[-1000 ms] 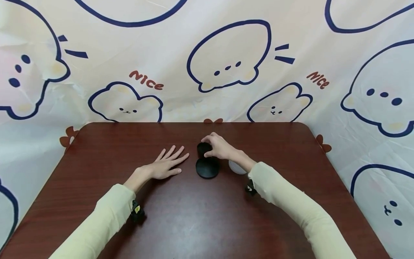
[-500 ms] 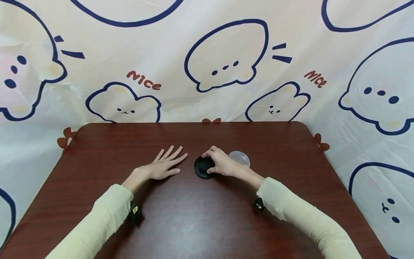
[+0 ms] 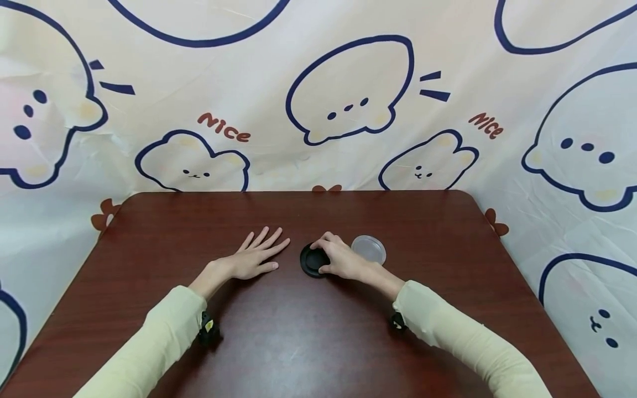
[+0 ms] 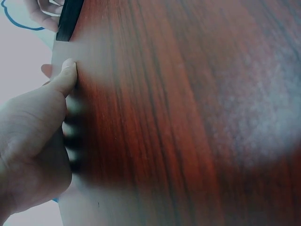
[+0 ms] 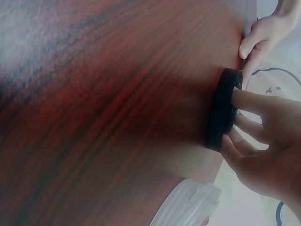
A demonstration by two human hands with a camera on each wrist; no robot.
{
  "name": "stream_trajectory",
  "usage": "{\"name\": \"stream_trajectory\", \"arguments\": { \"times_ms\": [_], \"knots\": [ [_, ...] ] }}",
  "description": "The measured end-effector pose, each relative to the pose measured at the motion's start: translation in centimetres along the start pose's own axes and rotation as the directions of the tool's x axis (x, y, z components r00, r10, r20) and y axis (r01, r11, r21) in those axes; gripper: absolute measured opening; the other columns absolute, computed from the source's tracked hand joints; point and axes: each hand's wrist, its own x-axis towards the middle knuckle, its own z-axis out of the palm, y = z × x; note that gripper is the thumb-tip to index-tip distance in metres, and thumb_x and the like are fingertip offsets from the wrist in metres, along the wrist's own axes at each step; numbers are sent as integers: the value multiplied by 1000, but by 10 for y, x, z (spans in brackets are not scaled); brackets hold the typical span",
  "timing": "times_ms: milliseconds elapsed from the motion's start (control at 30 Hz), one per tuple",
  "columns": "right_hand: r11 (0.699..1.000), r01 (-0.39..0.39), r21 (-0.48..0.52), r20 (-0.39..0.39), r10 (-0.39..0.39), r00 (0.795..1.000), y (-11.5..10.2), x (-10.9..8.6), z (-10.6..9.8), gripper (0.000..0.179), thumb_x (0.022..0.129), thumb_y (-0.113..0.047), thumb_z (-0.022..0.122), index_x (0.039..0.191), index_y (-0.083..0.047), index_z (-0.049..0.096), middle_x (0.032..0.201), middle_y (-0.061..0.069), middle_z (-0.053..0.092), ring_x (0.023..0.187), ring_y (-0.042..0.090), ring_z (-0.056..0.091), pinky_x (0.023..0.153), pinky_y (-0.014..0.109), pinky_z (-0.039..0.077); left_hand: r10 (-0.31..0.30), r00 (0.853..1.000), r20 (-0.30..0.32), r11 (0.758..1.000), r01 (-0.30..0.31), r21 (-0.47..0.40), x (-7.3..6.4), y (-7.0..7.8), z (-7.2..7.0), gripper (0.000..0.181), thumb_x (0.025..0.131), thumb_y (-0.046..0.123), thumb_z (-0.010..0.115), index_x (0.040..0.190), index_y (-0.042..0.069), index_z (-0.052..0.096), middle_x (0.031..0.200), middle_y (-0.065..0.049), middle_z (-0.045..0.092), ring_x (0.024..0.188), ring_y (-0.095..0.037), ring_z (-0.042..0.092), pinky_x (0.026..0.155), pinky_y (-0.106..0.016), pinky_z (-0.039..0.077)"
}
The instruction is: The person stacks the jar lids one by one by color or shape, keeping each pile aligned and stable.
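Observation:
A wide round black disc [image 3: 304, 267] lies flat on the table in the head view. Set on its top is a smaller round black piece [image 3: 315, 259]. My right hand [image 3: 343, 258] reaches over from the right and pinches this smaller piece between thumb and fingers. From the right wrist, the black disc [image 5: 220, 110] shows its thick side, and my fingertips are at its upper face, where the small piece is mostly hidden. My left hand [image 3: 251, 258] rests palm down on the table, fingers spread, a short way left of the disc and apart from it.
Just behind the right wrist sits a clear round plastic dish or lid [image 3: 369, 249], ridged at its side in the right wrist view. The dark red-brown wooden table [image 3: 298, 342] ends at a patterned cloth backdrop [image 3: 278, 166].
My right hand has brought the small black piece from behind the wide disc toward me and onto its top. The clear plastic thing has come into fuller view. The left hand stays put.

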Motion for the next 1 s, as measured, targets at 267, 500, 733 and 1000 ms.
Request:
{"name": "stream_trajectory", "arguments": {
  "times_ms": [267, 500, 733, 1000],
  "knots": [
    [1000, 2, -11, -3, -2, 1000, 0, 0, -1, 51, 80, -8, 79, 126, -1, 58, 119, 15, 49, 109, 30, 48, 93, 37, 43, 7, 1000, -11, 1000, -7, 6, 2, 0, -1, 60, 103, 32, 45, 155, 13, 22, 160, -18, 2, 143, -45, -5, 107, -64, -5],
    [1000, -25, 11, -33, 26, 999, 2, -3, 0, 56, 80, -10, 80, 130, -1, 57, 123, 17, 46, 112, 34, 45, 92, 38, 43, -18, 999, 26, 999, 17, 45, 3, 6, -4, 61, 103, 31, 46, 155, 12, 21, 160, -18, 1, 143, -44, -6, 108, -64, -4],
    [997, -47, 59, -78, 51, 996, 6, -8, -8, 52, 88, -19, 73, 133, -2, 56, 126, 17, 44, 113, 32, 42, 91, 41, 41, 0, 1000, 23, 1000, -1, 10, 9, 0, -1, 61, 103, 34, 45, 156, 15, 20, 161, -16, 0, 144, -42, -7, 108, -62, -6],
    [979, -116, 167, -146, 141, 979, 13, -30, -39, 49, 95, -21, 64, 138, -1, 51, 135, 20, 41, 118, 35, 39, 89, 48, 42, 20, 1000, -11, 999, -20, -25, 8, -7, 3, 62, 103, 35, 46, 155, 15, 21, 161, -16, 2, 144, -43, -6, 107, -63, -6]
  ]
}}
